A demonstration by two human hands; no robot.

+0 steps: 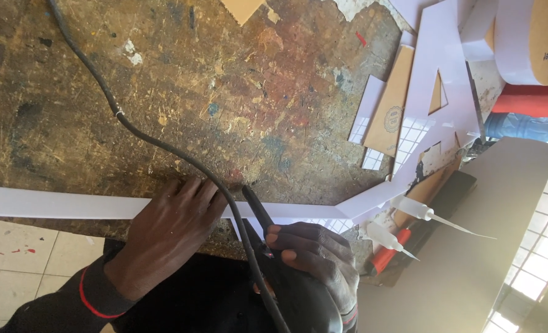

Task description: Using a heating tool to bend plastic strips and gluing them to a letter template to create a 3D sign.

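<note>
My left hand (174, 227) lies flat, fingers together, pressing a long white plastic strip (52, 203) that runs along the near edge of the paint-stained workbench (237, 92). Just to its right my right hand (317, 262) grips a dark corded hand tool (259, 213), its narrow tip resting against the strip near my left fingertips. The tool's black cable (132, 126) snakes away across the bench to the upper left. Past the tool the strip bends upward toward a white cut-out letter shape (437, 92).
Two white squeeze bottles with long nozzles (412, 208) lie right of my hands beside a red-and-black marker (388, 256). Cardboard-backed offcuts (391, 108), a large tape roll (533, 40), a blue bottle (523, 126) and a grey board (471, 246) crowd the right side. Tiled floor (21, 253) shows below.
</note>
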